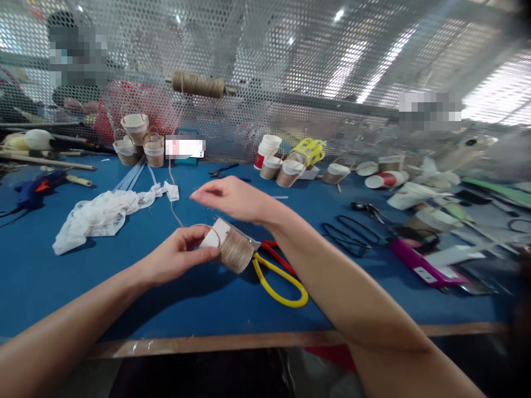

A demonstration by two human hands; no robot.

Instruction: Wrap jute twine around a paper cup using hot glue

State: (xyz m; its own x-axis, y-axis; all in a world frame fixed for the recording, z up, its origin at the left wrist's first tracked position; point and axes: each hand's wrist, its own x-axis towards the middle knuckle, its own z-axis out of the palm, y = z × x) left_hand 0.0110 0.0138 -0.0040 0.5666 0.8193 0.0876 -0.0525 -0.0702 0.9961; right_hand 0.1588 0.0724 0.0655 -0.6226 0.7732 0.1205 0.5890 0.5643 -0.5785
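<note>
My left hand (pixel 178 255) grips a paper cup (pixel 230 249) lying on its side, partly wound with brown twine. My right hand (pixel 230 198) hovers just above the cup with its fingers pinched on the twine strand (pixel 173 199), which runs up towards the twine spool (pixel 198 84) mounted on the mesh screen. Both hands are over the blue table (pixel 124 298). Scissors with a yellow and a red handle (pixel 279 276) lie under my right forearm, just right of the cup.
White lace fabric (pixel 102 214) lies at the left, a blue glue gun (pixel 35 190) beyond it. Twine-wrapped cups (pixel 136 141) and plain paper cups (pixel 280 160) stand along the back. Black scissors (pixel 352 235) and clutter fill the right. A person sits behind the perforated mesh (pixel 290 66).
</note>
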